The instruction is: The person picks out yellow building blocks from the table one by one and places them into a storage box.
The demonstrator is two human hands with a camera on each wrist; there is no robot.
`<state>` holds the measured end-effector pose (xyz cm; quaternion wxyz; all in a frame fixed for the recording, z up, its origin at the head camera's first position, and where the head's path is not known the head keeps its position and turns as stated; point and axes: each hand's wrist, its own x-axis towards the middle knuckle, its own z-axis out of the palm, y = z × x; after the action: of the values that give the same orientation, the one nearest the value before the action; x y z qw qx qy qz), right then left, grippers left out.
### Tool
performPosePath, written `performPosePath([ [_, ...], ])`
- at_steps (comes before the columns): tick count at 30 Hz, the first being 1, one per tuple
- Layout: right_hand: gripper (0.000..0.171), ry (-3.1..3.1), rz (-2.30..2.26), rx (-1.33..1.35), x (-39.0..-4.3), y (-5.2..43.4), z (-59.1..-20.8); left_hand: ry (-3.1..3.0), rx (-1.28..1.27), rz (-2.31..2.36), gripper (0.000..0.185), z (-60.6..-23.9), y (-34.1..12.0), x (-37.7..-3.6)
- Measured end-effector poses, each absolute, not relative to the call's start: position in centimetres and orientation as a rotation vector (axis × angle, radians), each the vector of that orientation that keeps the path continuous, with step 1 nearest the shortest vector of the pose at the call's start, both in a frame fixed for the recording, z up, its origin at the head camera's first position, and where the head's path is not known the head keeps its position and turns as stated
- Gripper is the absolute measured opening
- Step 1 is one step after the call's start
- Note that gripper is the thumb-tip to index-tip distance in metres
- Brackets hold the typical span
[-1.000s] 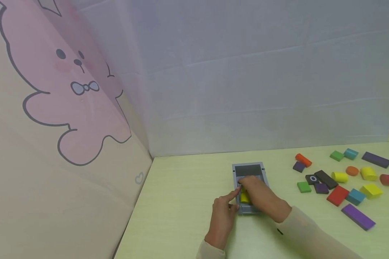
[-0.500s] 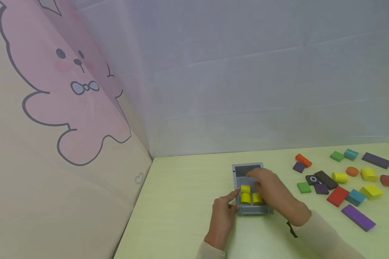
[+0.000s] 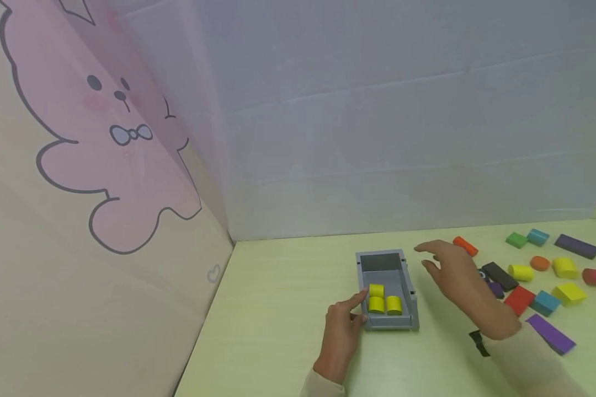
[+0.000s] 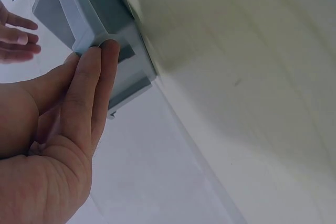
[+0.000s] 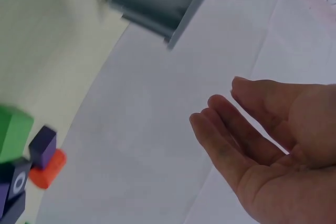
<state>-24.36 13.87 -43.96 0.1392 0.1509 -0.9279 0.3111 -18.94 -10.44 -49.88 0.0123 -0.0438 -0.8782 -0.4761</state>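
A grey open-topped box [image 3: 413, 311] stands on the table with three yellow blocks inside at its near end. Two of them, a left cylinder [image 3: 376, 305] and a right cylinder [image 3: 394, 305], lie side by side; a smaller-looking yellow block [image 3: 376, 289] sits just behind the left one. Fingertips of my left hand [image 3: 341, 331] touch the box's left side, the fingers fairly straight in the left wrist view. My right hand [image 3: 459, 278] is in the air right of the box, fingers loosely bent and apart from the thumb, holding nothing.
Loose coloured blocks lie on the right of the table, among them a red block [image 3: 519, 300], a purple bar [image 3: 551, 333], a yellow cylinder [image 3: 520, 272] and an orange cylinder [image 3: 465, 246]. Behind the table hangs a pale sheet [image 3: 377, 138]; a bunny picture [image 3: 124, 182] is at left.
My right hand has come out of the box and moved right, towards the loose blocks, uncovering the three yellow blocks. The left hand and the box have stayed in place.
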Motion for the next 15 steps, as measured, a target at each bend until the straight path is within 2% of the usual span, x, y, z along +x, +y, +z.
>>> performPosePath([
  [15,0.032,-2.698,0.841,0.319,-25.4,20.0,-45.3,-2.73,-0.141,-1.497,0.057,-50.0,-10.5,-19.0],
])
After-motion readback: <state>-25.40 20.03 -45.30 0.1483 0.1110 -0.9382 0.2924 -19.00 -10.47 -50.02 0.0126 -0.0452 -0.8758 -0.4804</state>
